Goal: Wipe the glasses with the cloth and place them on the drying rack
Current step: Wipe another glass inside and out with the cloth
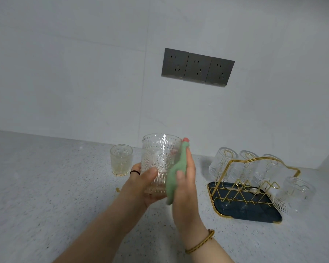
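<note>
My left hand (140, 184) grips an embossed clear glass (159, 158) from below and the side, holding it upright above the counter. My right hand (185, 179) presses a green cloth (176, 173) with a pink tip against the glass's right side, thumb pinching the cloth. A second embossed glass (121, 160) stands upright on the counter behind my left hand. To the right stands the gold wire drying rack (254, 179) on a dark blue tray (235, 207), with several glasses hung upside down on its pegs.
The speckled white counter (55, 186) runs to a white wall with a row of three grey sockets (197, 67). A small gold-coloured scrap (117, 190) lies on the counter near my left wrist.
</note>
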Demonstrator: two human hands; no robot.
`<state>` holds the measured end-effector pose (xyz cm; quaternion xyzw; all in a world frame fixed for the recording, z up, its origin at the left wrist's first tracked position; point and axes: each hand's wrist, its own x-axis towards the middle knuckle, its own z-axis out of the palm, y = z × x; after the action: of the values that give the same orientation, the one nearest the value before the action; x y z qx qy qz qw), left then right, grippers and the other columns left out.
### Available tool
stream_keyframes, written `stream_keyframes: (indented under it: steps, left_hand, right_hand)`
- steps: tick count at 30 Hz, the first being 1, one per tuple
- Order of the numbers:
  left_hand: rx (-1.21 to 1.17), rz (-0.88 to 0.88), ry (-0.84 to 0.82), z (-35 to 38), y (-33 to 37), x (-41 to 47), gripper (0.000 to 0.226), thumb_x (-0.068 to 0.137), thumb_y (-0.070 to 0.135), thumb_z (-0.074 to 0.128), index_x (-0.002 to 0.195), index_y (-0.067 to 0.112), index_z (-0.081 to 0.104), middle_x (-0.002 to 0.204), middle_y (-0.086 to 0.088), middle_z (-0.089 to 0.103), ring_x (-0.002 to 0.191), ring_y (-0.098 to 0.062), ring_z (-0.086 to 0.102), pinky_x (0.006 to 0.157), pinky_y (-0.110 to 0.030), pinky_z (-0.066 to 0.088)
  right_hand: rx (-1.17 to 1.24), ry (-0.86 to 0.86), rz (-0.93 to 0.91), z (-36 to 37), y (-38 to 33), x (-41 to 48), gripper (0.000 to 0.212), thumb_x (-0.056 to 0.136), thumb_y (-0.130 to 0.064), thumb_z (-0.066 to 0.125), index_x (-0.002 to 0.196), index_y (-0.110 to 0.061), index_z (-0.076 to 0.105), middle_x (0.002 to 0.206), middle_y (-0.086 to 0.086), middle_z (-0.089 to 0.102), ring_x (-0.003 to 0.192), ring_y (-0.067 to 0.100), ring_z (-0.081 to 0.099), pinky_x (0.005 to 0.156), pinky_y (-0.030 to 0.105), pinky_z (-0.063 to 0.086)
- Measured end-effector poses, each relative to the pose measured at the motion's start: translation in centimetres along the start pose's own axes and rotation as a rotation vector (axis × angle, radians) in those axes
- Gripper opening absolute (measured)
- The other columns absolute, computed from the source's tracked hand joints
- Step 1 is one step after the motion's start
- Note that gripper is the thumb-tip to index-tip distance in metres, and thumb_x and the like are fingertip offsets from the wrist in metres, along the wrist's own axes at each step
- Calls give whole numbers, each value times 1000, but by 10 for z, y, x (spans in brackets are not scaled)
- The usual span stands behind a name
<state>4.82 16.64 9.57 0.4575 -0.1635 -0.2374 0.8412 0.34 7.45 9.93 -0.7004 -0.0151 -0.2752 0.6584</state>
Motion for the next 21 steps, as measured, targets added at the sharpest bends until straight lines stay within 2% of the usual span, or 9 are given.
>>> stream_keyframes:
  steps: [2,4,5,7,10,13,16,18,21]
  left_hand:
    - [40,-3,25,1,-3,-2,72,50,39,68,115,14,51,100,-7,70,81,-19,71,63,-32,57]
    - [97,4,46,4,-3,-4,56,56,34,70,108,20,55,90,4,73,80,-14,71,63,-30,57]
    - [176,14,63,5,-1,-4,46,63,32,70,106,20,56,85,8,73,78,-10,70,63,-28,56]
    - [420,60,148,10,3,-5,25,83,33,63,100,15,59,73,11,69,73,-4,65,69,-22,49]
    - [627,146,237,12,1,-5,35,89,32,46,106,4,57,78,3,60,71,-4,54,81,-30,47]
    - [549,125,215,15,-4,-4,28,93,26,42,108,7,56,86,-2,63,72,-4,61,73,-23,53]
    - [374,33,104,15,-2,-3,31,88,32,46,99,6,59,87,-8,68,70,-1,68,60,-15,52]
    - [196,-16,7,11,-2,-2,43,73,39,50,94,4,64,87,-12,72,74,-13,71,64,-23,58]
    - [74,-4,-18,10,-2,-1,36,64,36,51,81,9,68,77,-8,74,68,-16,71,60,-27,59]
  right_hand:
    - [242,5,216,-7,1,7,59,82,-53,43,134,-25,41,132,-1,51,115,13,52,86,24,48]
    - [291,47,315,-4,1,5,51,91,-47,34,130,-16,47,126,11,57,112,24,56,92,37,49]
    - [291,91,312,-1,1,2,50,92,-46,31,130,-17,46,127,12,56,113,24,56,95,40,47]
    - [256,144,254,3,-3,-5,49,91,-46,33,135,-25,37,131,5,52,116,17,54,94,32,49]
    - [105,167,133,5,-6,-8,53,83,-45,36,134,-43,24,142,-9,37,126,5,40,106,32,38]
    - [-173,186,11,9,-5,-7,47,75,-51,34,118,-56,17,143,-26,20,131,-7,24,113,32,27]
    - [-338,147,-71,13,-4,-10,43,74,-52,26,116,-56,17,144,-21,18,133,-9,15,112,15,16]
    - [-205,94,-39,7,-6,-6,42,79,-48,32,120,-53,24,145,-20,23,134,-8,19,112,15,19]
    - [144,56,139,-7,-7,4,44,88,-34,34,131,-30,41,140,2,44,124,13,45,104,35,39]
